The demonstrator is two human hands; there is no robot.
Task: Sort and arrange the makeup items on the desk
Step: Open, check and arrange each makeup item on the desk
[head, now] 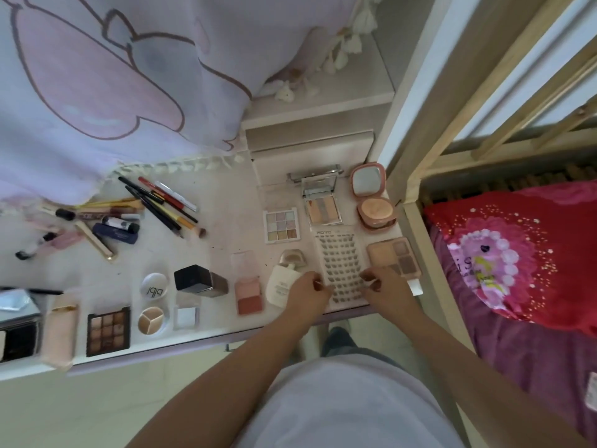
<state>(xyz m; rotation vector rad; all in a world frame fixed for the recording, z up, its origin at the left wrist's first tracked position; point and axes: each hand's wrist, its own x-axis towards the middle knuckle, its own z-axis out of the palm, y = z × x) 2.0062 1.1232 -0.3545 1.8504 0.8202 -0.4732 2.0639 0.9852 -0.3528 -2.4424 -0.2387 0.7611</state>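
Note:
A clear false-lash tray (340,263) with several rows of lash clusters lies at the desk's right front. My left hand (308,294) pinches its near left edge and my right hand (386,291) pinches its near right edge. Around it lie a pastel palette (281,226), an orange striped palette (322,210) with its lid up, an open round pink compact (371,197), a brown eyeshadow palette (394,255), a cream tube (281,284) and a pink blush (248,291).
The white desk (226,227) also holds a heap of brushes and pencils (155,205) at back left, a black jar (197,279), a brown palette (108,329) and round concealers (151,320) near the front edge. A bed frame (416,240) borders the right side.

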